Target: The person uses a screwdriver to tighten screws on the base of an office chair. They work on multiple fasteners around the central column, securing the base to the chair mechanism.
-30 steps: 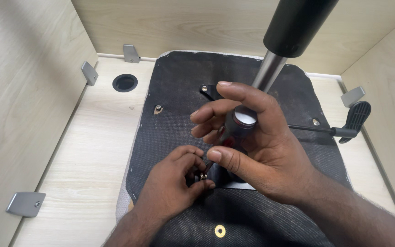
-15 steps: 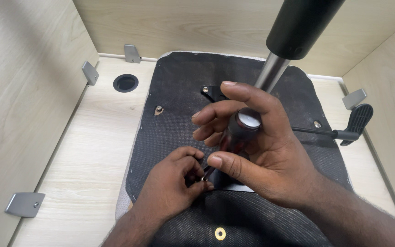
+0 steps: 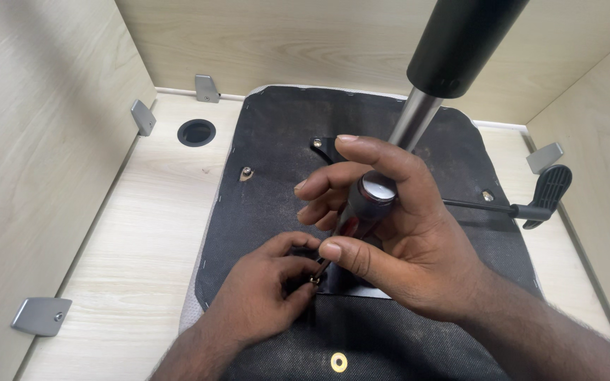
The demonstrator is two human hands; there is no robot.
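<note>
An upturned chair seat (image 3: 277,162) with a black fabric underside lies on a pale wooden surface. Its gas-lift column (image 3: 453,49), black above and chrome below, rises toward me. My right hand (image 3: 397,240) is wrapped around a screwdriver (image 3: 365,204) with a dark handle and a silver end cap; the tip points down at a small screw (image 3: 315,279) on the black mounting plate. My left hand (image 3: 266,296) pinches the tip and screw, with its fingers resting on the plate.
Wooden walls box in the surface on the left, back and right. Grey metal brackets (image 3: 40,315) sit at the wall bases. A round black hole (image 3: 197,132) lies at the back left. The seat's black lever paddle (image 3: 548,194) sticks out to the right.
My right hand has shifted slightly on the screwdriver handle, its fingers spreading a little. The left hand stays at the tip and the seat has not moved.
</note>
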